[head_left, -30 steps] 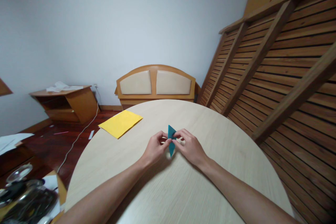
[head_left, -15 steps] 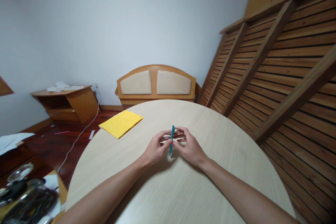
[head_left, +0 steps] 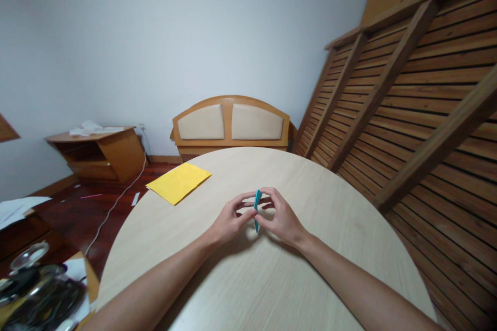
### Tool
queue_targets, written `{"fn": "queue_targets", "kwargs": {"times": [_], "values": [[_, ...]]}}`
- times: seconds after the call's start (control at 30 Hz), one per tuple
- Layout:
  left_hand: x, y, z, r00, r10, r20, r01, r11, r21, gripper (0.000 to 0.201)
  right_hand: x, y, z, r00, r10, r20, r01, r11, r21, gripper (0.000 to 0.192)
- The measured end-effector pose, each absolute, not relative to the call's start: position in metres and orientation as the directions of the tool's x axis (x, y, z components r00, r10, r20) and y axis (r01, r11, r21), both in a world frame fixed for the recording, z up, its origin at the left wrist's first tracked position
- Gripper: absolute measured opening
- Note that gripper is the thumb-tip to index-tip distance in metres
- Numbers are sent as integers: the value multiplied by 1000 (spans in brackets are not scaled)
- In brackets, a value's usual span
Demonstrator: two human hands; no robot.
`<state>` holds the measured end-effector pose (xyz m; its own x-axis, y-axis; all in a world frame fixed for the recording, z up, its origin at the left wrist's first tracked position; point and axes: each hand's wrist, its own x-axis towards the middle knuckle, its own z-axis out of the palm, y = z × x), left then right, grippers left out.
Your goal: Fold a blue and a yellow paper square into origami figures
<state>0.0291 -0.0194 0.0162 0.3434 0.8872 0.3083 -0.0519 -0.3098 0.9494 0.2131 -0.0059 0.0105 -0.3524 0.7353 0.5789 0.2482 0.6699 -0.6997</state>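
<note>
A small folded teal paper piece point(head_left: 257, 206) stands on edge just above the round light wooden table point(head_left: 256, 279), seen nearly edge-on. My left hand point(head_left: 230, 222) pinches it from the left with its fingertips. My right hand point(head_left: 282, 218) pinches it from the right. Both hands rest near the middle of the table, close together, with the paper between them.
A yellow paper sheet point(head_left: 179, 182) lies at the table's far left edge. Behind the table stands a wooden headboard with beige panels point(head_left: 231, 124). A slatted wooden frame point(head_left: 407, 98) leans at the right. A low wooden cabinet point(head_left: 99, 152) and clutter point(head_left: 39, 289) sit at the left.
The teal paper showed as a flat triangle a second ago; it has turned upright and edge-on between my fingertips, and it now looks shorter. My hands stayed in place.
</note>
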Motion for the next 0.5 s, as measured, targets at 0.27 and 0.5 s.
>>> {"fn": "queue_targets", "kwargs": {"times": [0.27,0.5], "values": [[27,-18,14,351,879,322,-46,-327,944,51,213,-6,11,-360,732,578,245,673,-698,51],[27,-19,15,351,880,320,-45,-325,945,49,215,-6,12,-366,731,576,243,672,-699,51]]}}
